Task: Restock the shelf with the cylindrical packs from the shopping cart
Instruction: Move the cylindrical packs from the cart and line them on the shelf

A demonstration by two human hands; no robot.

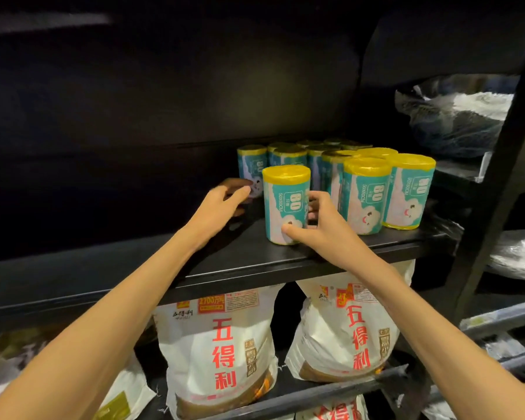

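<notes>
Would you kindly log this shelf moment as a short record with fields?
setting: dark store shelf
front pack: teal cylindrical pack with yellow cap, upright near the shelf edge
right hand: thumb and fingers around the front pack's lower part
left hand: relaxed, holding nothing, beside the front pack
stocked packs: upright cluster behind and right
shelf below: white flour bags with red characters

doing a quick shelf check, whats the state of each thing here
front pack: upright on the shelf, right hand gripping it
left hand: open, beside that pack
other packs: upright, grouped behind
white sacks: standing on the lower shelf
</notes>
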